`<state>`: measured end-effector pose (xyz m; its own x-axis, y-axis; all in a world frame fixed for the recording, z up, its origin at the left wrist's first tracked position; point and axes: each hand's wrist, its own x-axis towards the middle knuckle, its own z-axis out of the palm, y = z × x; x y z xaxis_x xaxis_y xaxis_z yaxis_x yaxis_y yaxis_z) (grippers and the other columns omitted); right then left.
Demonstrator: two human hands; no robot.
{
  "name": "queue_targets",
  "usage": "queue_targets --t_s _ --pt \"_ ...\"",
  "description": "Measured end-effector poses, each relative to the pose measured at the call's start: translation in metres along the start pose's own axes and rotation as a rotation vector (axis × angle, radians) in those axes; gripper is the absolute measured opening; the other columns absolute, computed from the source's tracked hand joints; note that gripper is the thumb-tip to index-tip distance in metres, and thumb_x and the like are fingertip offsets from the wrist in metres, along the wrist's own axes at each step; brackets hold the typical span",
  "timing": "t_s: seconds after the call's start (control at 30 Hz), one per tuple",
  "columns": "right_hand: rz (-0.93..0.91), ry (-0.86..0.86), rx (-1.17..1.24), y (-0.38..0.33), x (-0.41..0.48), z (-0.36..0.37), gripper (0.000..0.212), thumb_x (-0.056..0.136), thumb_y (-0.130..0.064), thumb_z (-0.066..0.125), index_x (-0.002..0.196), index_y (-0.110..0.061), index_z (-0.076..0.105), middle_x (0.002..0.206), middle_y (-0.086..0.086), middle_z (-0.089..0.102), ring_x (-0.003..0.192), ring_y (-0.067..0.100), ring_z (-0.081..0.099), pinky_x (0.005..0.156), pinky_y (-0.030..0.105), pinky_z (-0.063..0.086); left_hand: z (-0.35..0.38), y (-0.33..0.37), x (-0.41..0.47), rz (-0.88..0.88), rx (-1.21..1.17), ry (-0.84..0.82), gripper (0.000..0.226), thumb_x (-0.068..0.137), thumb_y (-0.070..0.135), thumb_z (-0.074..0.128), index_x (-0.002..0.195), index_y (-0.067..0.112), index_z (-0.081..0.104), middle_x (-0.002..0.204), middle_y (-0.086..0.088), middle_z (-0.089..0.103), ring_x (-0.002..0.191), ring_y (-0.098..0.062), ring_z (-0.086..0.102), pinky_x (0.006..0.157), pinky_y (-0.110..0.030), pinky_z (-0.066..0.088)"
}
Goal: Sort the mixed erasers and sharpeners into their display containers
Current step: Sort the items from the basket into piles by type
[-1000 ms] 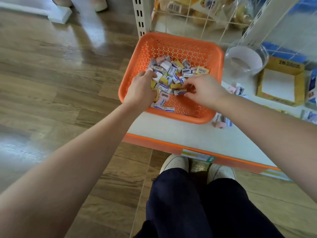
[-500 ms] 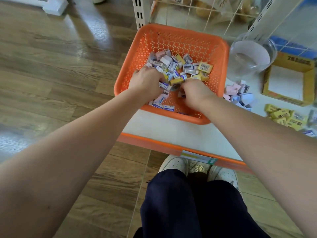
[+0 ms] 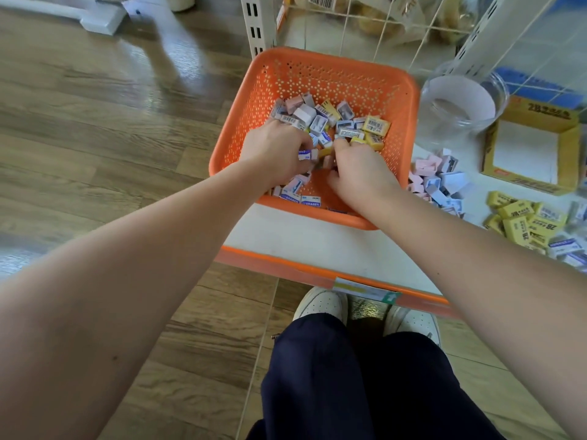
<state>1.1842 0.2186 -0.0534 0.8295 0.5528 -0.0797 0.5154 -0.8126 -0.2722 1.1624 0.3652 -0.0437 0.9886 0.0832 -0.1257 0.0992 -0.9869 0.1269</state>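
Observation:
An orange perforated basket [image 3: 320, 74] sits on the low white shelf and holds a mixed heap of erasers and sharpeners [image 3: 330, 120]. Both my hands are inside it. My left hand [image 3: 273, 150] has its fingers curled round a blue and white eraser [image 3: 306, 154] and other small pieces. My right hand [image 3: 357, 173] is knuckles up in the heap with its fingers curled under; what it grips is hidden. To the right of the basket lie a pile of pink and pale blue sharpeners [image 3: 440, 177] and a pile of yellow erasers [image 3: 527, 222].
A clear round jar [image 3: 460, 106] and a yellow cardboard display box [image 3: 533, 150] stand behind the sorted piles. Wire shelf panels rise at the back. The shelf has an orange front edge [image 3: 317, 271]; my shoes and dark trousers are below it on the wooden floor.
The view has tilted, bringing the sorted piles at right into sight. My right hand drew back toward me and curled deeper into the heap; my left hand stayed in the pile.

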Motion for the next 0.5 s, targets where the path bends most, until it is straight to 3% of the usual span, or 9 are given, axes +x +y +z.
queue_targets --t_s 0.1,0.23,0.33,0.5 --pt "-0.036 0.115 0.150 0.002 -0.007 -0.016 0.023 0.084 -0.013 0.052 0.107 -0.007 0.053 0.107 0.014 0.059 0.098 0.032 0.057 0.076 0.035 0.044 -0.009 0.007 -0.005 -0.015 -0.139 0.036 0.034 0.082 0.039 0.062 0.113 0.025 0.057 0.109 -0.002 0.064 0.096 -0.024 0.058 0.067 -0.033 0.045" --pt "-0.034 0.282 0.192 0.025 -0.024 -0.047 0.030 0.083 -0.012 0.056 0.113 -0.006 0.054 0.113 0.015 0.058 0.104 0.031 0.053 0.082 0.034 0.037 -0.026 0.033 -0.013 0.071 -0.341 0.107 0.032 0.082 0.026 0.063 0.112 0.016 0.058 0.109 -0.004 0.066 0.098 -0.023 0.059 0.080 -0.035 0.049" --pt "0.055 0.390 0.229 0.056 -0.044 -0.064 0.028 0.083 -0.012 0.058 0.110 -0.004 0.057 0.106 0.018 0.059 0.097 0.032 0.055 0.080 0.036 0.038 -0.042 0.067 -0.011 0.129 -0.466 0.170 0.027 0.082 0.019 0.062 0.109 0.014 0.060 0.104 -0.004 0.065 0.090 -0.019 0.057 0.077 -0.028 0.043" --pt "0.248 0.476 0.242 0.122 -0.093 -0.077 0.024 0.083 -0.011 0.058 0.106 -0.003 0.060 0.103 0.017 0.059 0.089 0.032 0.056 0.078 0.037 0.042 -0.047 0.142 -0.002 0.264 -0.468 0.189 0.032 0.078 0.010 0.062 0.110 0.010 0.061 0.098 -0.003 0.056 0.087 -0.017 0.049 0.072 -0.016 0.028"
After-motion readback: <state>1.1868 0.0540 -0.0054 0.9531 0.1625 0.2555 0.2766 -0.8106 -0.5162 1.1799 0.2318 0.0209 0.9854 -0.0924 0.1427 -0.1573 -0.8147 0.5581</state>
